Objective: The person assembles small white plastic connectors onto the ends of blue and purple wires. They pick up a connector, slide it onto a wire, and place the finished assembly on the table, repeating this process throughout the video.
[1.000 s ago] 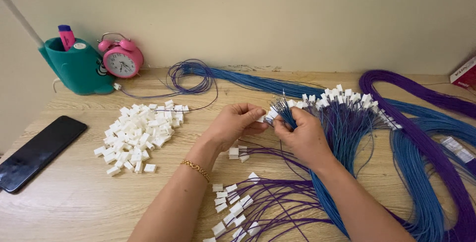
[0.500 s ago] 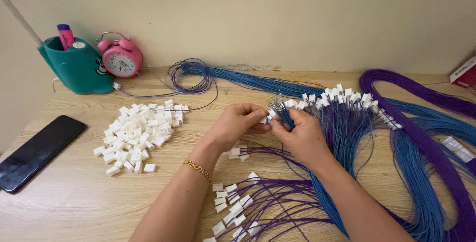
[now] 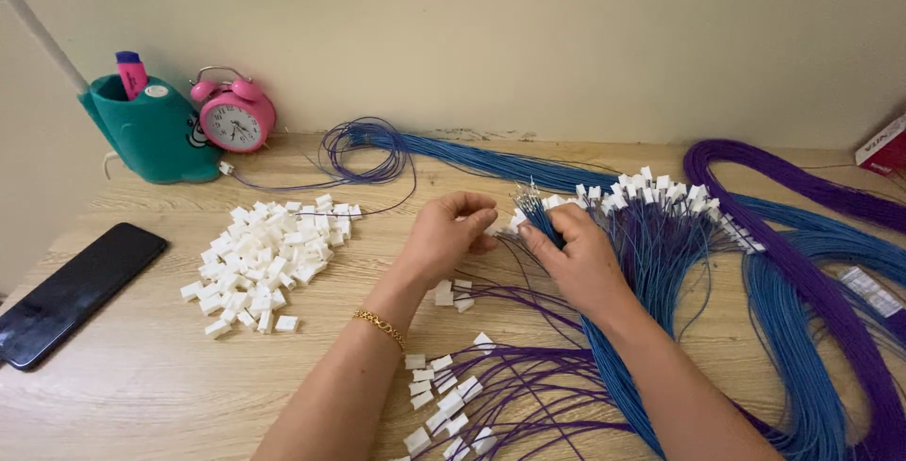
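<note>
Fingers of the left hand (image 3: 451,234) pinch a small white plug (image 3: 497,227) while the right hand (image 3: 578,258) grips the blue wires (image 3: 538,220) above the worktop (image 3: 142,385), so next, I think, a wire tip must line up with the plug.

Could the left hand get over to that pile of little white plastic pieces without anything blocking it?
Probably yes. The left hand is beside the right hand at the blue wire bundle, and only bare wooden table lies between it and the pile of white connectors to its left.
</note>
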